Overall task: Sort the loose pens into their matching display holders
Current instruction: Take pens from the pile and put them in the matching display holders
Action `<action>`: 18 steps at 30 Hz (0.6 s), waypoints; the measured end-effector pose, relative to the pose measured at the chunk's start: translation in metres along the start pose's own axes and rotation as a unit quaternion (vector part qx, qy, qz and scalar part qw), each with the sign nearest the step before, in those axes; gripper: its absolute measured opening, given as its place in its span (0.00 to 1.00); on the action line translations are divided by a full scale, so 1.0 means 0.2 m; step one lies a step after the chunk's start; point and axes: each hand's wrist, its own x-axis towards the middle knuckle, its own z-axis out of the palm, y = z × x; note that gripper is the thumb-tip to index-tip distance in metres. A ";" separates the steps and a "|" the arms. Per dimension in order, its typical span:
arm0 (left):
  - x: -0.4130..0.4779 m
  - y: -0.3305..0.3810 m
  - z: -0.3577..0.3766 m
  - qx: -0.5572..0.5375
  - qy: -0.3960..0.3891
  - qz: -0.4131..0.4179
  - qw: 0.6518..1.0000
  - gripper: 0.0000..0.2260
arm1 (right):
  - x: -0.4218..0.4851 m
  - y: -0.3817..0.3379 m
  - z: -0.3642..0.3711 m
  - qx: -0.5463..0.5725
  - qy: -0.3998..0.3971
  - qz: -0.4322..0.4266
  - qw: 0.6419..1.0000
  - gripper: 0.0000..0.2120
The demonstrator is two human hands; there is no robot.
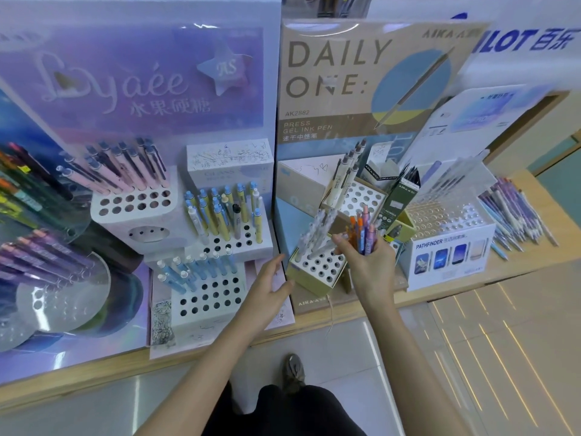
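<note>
My right hand grips a bundle of mixed pens, orange, pink and blue, held upright in front of the beige "Daily One" display. Just left of it stands a small yellow-sided holder with a few pale pens in its holes. My left hand hovers with relaxed fingers next to that holder's left side, holding nothing. Further left, the purple display carries a holder of pink pens, a holder of blue-and-yellow pens and a lower holder of blue pens.
A white "Pathfinder" holder stands at right, with a heap of loose purple and blue pens on the wooden shelf beside it. A dark green pen box leans behind my right hand. Round clear pen racks fill the far left.
</note>
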 end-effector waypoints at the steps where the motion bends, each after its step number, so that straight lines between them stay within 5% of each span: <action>1: 0.01 -0.01 0.01 0.006 -0.004 -0.003 1.000 0.25 | 0.01 0.00 0.00 -0.002 0.000 0.003 1.000 0.06; 11: 0.07 -0.05 0.04 0.011 0.001 0.002 1.000 0.29 | 0.05 0.01 0.09 -0.074 -0.051 0.017 0.996 0.06; 18: 0.08 -0.07 0.05 0.041 -0.002 0.026 0.999 0.29 | 0.03 0.03 0.13 -0.182 -0.068 -0.026 0.981 0.16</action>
